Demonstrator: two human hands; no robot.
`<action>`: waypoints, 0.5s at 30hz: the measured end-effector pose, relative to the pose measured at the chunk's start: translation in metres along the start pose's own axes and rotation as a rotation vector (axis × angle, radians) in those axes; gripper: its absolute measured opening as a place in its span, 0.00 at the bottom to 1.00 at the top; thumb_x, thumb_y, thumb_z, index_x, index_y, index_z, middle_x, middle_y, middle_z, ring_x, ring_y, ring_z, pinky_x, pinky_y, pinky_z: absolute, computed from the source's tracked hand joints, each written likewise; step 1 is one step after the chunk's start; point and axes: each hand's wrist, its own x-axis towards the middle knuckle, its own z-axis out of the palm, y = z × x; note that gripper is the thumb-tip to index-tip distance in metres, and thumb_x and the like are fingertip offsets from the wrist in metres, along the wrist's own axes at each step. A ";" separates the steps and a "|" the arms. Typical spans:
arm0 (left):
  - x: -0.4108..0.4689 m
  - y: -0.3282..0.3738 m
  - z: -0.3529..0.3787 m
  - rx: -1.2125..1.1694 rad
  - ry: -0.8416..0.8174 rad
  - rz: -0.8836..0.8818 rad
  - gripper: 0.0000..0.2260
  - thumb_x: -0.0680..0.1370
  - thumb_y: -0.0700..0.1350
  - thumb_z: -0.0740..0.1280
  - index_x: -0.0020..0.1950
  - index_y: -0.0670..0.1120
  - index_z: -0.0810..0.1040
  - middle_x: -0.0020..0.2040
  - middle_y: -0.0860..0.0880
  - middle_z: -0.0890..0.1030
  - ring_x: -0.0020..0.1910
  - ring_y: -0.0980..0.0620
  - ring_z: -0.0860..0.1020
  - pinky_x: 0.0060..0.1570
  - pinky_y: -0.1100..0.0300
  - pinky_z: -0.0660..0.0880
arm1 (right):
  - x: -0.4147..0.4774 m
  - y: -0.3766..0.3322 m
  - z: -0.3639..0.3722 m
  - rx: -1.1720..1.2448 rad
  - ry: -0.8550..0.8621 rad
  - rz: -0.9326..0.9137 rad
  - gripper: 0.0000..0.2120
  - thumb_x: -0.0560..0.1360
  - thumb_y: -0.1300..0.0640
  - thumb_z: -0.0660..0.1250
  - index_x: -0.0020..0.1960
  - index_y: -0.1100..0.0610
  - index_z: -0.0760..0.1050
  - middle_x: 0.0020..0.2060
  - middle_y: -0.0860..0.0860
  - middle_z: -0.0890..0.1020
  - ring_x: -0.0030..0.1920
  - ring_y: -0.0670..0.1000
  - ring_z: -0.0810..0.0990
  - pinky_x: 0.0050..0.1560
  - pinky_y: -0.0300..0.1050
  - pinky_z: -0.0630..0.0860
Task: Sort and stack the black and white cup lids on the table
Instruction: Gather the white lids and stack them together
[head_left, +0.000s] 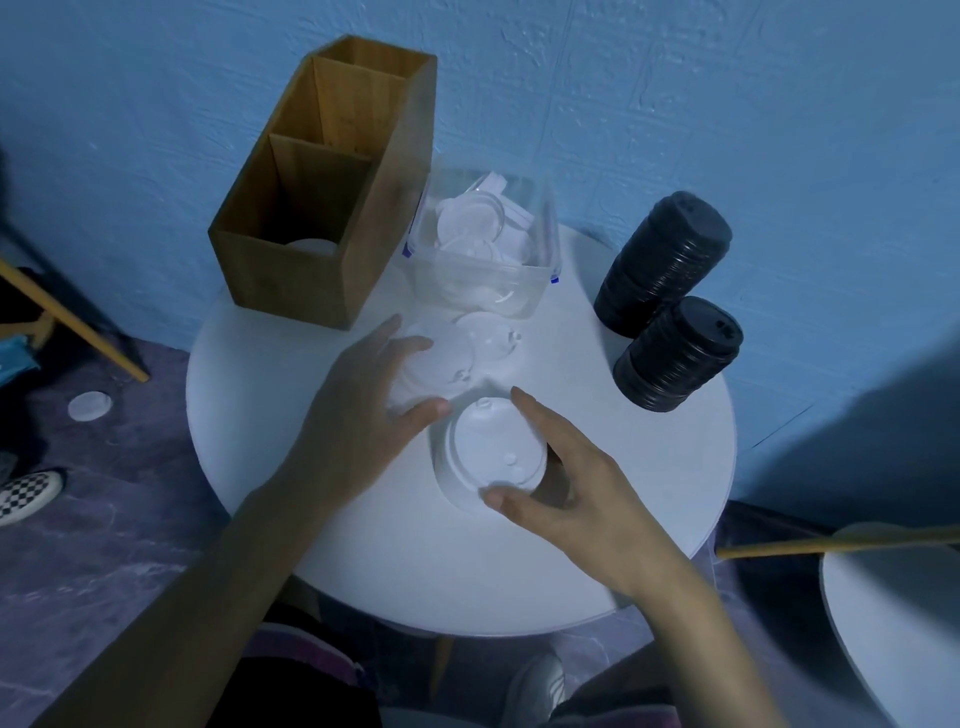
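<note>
White lid stack (493, 452) sitting mid-table (649, 493). Right hand (576, 483) cupping it, thumb and forefinger curling round the rim. Best keeping it steadied so the next lid is seating square. Left hand (363, 410) spreading over loose white lids (467, 353) just beside; whether it is pinching one, can't tell.

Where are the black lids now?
In the head view, the black lids sit in two stacks at the table's far-right edge, right of the clear tub.
</note>
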 end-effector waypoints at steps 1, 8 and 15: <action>0.004 0.000 0.001 0.022 -0.036 0.006 0.33 0.71 0.57 0.78 0.73 0.50 0.73 0.78 0.46 0.70 0.73 0.43 0.72 0.69 0.55 0.63 | -0.001 0.000 0.000 0.020 0.003 0.004 0.41 0.72 0.39 0.75 0.78 0.32 0.57 0.73 0.27 0.66 0.74 0.34 0.64 0.77 0.47 0.65; 0.015 -0.002 0.001 0.007 -0.061 0.017 0.31 0.74 0.60 0.74 0.74 0.51 0.73 0.76 0.50 0.72 0.73 0.48 0.72 0.69 0.59 0.61 | -0.002 0.004 0.002 0.061 0.029 0.017 0.38 0.72 0.40 0.76 0.77 0.32 0.61 0.71 0.27 0.68 0.73 0.34 0.66 0.76 0.47 0.67; -0.014 0.034 -0.031 -0.410 -0.011 0.005 0.30 0.70 0.67 0.71 0.70 0.67 0.66 0.62 0.79 0.70 0.61 0.74 0.72 0.54 0.82 0.68 | 0.001 0.003 0.000 0.078 0.021 -0.007 0.43 0.70 0.45 0.79 0.78 0.38 0.62 0.70 0.29 0.66 0.72 0.36 0.67 0.74 0.46 0.68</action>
